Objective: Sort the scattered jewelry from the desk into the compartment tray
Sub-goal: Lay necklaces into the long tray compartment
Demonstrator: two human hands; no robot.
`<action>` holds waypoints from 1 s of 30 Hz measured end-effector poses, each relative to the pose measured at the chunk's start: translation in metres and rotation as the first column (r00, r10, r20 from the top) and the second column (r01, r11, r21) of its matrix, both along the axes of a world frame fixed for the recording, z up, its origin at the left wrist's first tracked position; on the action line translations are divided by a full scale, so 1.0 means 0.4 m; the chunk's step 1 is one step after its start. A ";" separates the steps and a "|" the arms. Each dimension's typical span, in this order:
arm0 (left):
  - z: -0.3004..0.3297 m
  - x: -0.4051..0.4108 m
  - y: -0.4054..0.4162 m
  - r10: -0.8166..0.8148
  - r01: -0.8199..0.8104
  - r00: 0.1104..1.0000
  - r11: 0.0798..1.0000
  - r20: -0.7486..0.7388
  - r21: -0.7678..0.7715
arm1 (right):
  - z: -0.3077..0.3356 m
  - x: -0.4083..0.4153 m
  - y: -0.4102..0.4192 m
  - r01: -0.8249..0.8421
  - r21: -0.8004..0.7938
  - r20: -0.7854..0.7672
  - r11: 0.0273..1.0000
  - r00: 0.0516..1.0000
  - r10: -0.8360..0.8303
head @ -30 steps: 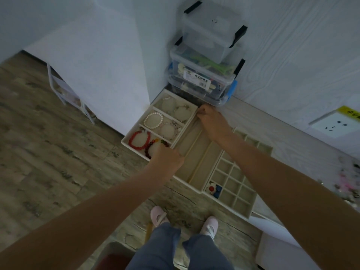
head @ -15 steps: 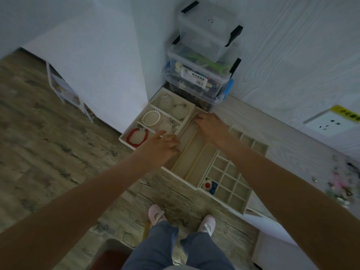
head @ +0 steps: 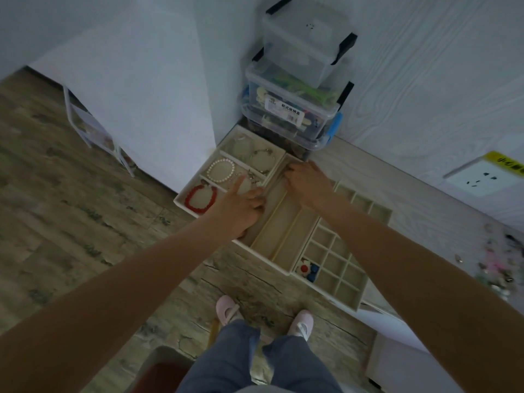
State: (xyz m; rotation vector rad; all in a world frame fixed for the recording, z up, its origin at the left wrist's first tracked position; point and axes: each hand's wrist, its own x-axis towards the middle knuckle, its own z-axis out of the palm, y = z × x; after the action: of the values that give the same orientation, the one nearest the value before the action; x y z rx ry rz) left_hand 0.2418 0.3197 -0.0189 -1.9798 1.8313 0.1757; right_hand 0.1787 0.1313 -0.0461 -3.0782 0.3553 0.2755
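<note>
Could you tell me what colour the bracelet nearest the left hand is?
Red bracelet, head view.

Both arms are stretched forward and down. The left hand (head: 241,207) is held palm-down with the index finger extended; the right hand (head: 307,182) is set with fingers curled downward.

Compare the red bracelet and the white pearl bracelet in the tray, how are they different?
The red bracelet has bright red beads; the pearl bracelet has white ones. The red bracelet lies in the nearer compartment at the tray's front corner, the pearl bracelet one compartment farther back. The left hand lies right beside the red bracelet, its forefinger pointing toward the pearl one. Both are beaded loops lying flat, one per compartment.
</note>
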 end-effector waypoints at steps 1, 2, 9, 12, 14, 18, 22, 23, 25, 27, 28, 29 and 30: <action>-0.001 0.000 -0.001 -0.010 0.010 1.000 1.000 -0.003 0.006 | 0.001 0.000 0.000 0.000 -0.004 0.003 1.000 1.000 0.000; -0.004 0.002 0.003 -0.016 0.016 1.000 1.000 -0.009 0.005 | 0.001 0.002 0.001 0.001 -0.004 0.005 1.000 1.000 -0.001; 0.001 -0.004 -0.004 0.012 -0.012 1.000 1.000 0.018 -0.016 | 0.000 0.002 -0.002 -0.010 -0.014 -0.018 1.000 1.000 0.010; -0.007 -0.002 -0.002 -0.004 0.020 0.996 0.986 0.095 -0.168 | 0.001 0.005 -0.002 -0.009 -0.023 -0.007 1.000 1.000 0.009; -0.003 -0.002 -0.003 0.003 0.004 0.999 0.991 0.053 -0.134 | 0.000 0.006 0.001 -0.003 -0.012 -0.007 1.000 1.000 0.003; 0.014 -0.006 -0.018 0.019 -0.020 0.999 1.000 0.036 0.016 | -0.004 0.006 0.005 0.008 -0.005 -0.005 1.000 1.000 -0.008; 0.011 -0.011 -0.018 0.005 -0.007 0.998 1.000 0.062 0.027 | -0.001 0.012 0.005 0.027 0.018 -0.016 0.999 1.000 -0.026; 0.010 -0.013 -0.021 -0.001 -0.002 0.997 0.999 0.077 0.042 | 0.000 0.012 0.005 0.028 0.016 -0.015 0.999 1.000 -0.027; 0.006 -0.014 -0.023 0.002 -0.005 0.997 0.999 0.075 0.044 | 0.002 0.012 0.004 0.034 0.020 -0.020 0.999 0.999 -0.034; 0.002 -0.012 -0.023 0.005 -0.008 0.997 0.999 0.076 0.038 | -0.001 0.013 0.006 0.043 0.033 -0.040 0.999 0.998 -0.041; 0.002 -0.012 -0.024 0.001 -0.004 0.997 0.999 0.078 0.039 | -0.002 0.014 0.007 0.049 0.044 -0.051 0.998 0.998 -0.047; 0.002 -0.012 -0.025 0.005 -0.009 0.997 0.999 0.073 0.042 | -0.001 0.014 0.009 0.061 0.055 -0.061 0.997 0.996 -0.058; 0.003 -0.011 -0.027 0.013 -0.016 0.998 0.999 0.066 0.051 | 0.000 0.014 0.011 0.074 0.063 -0.064 0.995 0.995 -0.070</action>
State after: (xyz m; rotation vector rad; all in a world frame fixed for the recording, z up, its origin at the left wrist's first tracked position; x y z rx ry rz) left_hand 0.2373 0.3091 -0.0175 -1.9412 1.7548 0.1591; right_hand 0.1842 0.1356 -0.0460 -2.9907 0.4492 0.3724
